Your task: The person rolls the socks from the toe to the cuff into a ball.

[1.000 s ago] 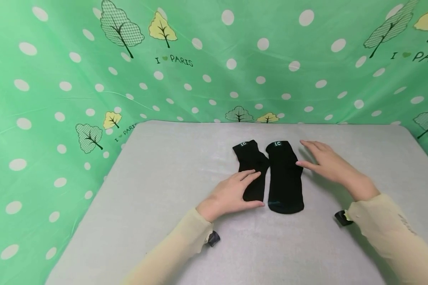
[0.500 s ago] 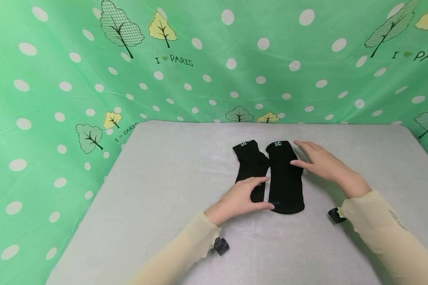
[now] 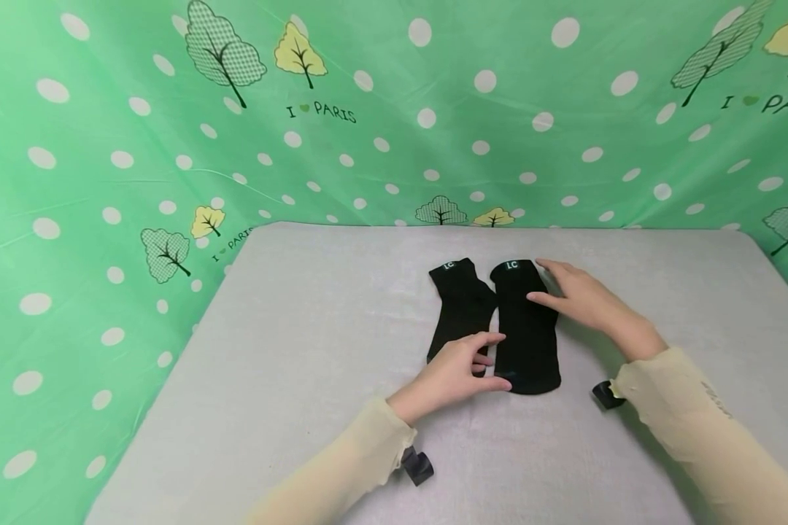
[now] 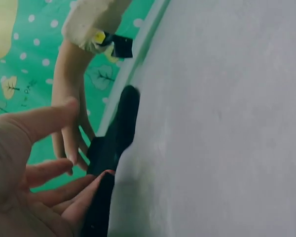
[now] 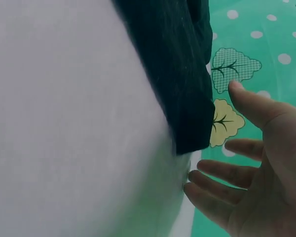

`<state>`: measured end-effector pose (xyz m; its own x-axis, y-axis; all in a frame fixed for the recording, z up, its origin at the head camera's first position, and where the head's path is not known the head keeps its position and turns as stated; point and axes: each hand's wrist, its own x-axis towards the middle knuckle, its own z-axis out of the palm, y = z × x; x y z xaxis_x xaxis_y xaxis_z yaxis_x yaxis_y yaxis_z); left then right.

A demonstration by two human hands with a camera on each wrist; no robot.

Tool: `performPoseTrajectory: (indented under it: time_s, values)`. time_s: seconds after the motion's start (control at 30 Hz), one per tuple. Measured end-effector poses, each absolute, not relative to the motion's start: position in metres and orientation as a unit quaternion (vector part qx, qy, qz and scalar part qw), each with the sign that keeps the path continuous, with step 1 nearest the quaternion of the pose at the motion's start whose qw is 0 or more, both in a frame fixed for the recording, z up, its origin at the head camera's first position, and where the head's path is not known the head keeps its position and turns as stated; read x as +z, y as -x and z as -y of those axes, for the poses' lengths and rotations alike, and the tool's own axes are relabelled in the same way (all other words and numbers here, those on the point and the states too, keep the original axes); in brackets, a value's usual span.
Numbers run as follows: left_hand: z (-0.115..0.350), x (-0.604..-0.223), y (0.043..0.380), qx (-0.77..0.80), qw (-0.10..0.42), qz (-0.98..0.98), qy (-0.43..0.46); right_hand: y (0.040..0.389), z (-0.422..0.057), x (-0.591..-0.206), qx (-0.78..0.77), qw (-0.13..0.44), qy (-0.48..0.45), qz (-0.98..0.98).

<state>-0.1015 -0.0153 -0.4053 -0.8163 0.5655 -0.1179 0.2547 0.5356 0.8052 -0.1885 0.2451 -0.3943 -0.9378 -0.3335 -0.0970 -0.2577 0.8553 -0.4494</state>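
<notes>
Two black ankle socks lie flat side by side, each with white letters on its cuff: the left sock [image 3: 462,310] and the right sock [image 3: 528,343]. My left hand [image 3: 448,375] is over the toe end of the left sock, fingers loosely bent, thumb reaching to the right sock's toe. In the left wrist view, its fingertips are at the edge of a sock [image 4: 99,205]; I cannot tell how firmly they touch. My right hand [image 3: 584,297] hovers at the right sock's cuff with spread fingers and thumb over the fabric. The right wrist view shows those fingers [image 5: 222,173] holding nothing.
A grey cloth-covered table [image 3: 289,328] lies under the socks. Behind it and to the left hangs a green dotted curtain [image 3: 381,95] with printed trees. Small black devices are strapped to both wrists, one at the left wrist [image 3: 418,467] and one at the right wrist [image 3: 607,395].
My left hand has slid right and slightly nearer, over the left sock's toe. My right hand has shifted left, its thumb now over the right sock. Both socks stay almost where they were.
</notes>
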Motion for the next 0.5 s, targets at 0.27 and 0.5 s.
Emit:
performPoseTrajectory:
  time_s: [0.27,0.5]
  values:
    - [0.004,-0.405,0.099,0.366,0.169,-0.893,-0.199,0.195,-0.236,-0.397,-0.28,0.086,0.106,-0.95]
    - [-0.006,-0.406,0.1,0.293,0.123,-0.929,-0.188,0.202,-0.228,-0.398,-0.309,0.081,0.052,-0.946]
